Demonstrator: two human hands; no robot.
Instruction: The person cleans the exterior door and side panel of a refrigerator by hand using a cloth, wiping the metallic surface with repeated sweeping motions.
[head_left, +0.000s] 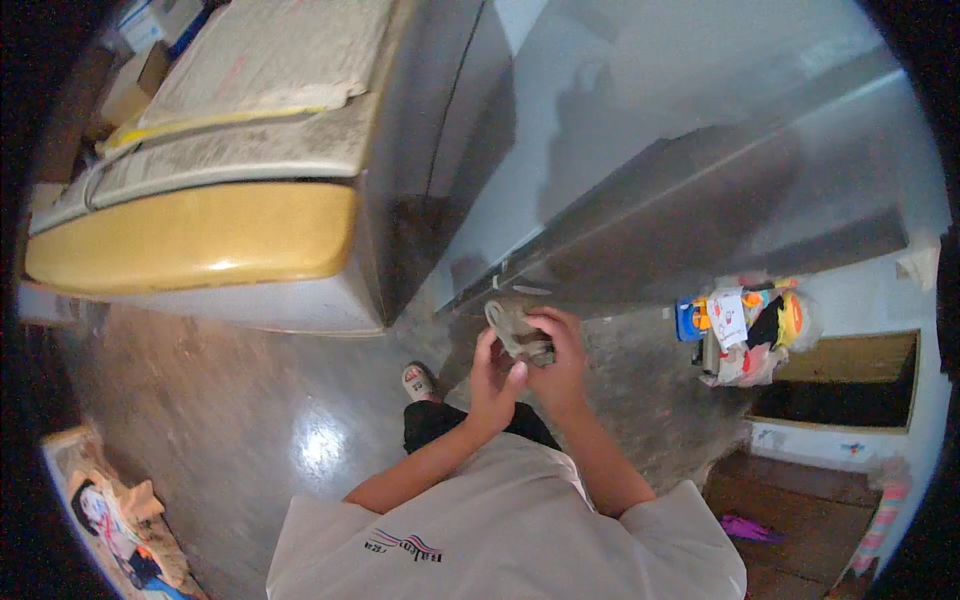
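My left hand (495, 386) and my right hand (562, 367) are close together in front of my body. Between them is a bundle of pale, looped cord-like material (511, 330), perhaps a coiled cable. The left fingers and thumb grip its near side, while the right fingers curl over its right side. One loop sticks up beyond the fingertips. My fingers hide part of the bundle, and blur leaves its exact kind unclear.
At the left stands a large cabinet-like unit with a rounded yellow front edge (202, 236) and a stained cover (270, 64). A dark panelled surface (660, 202) runs ahead. Colourful toys and bags (742, 326) are piled at right. Clothes (124, 525) lie lower left.
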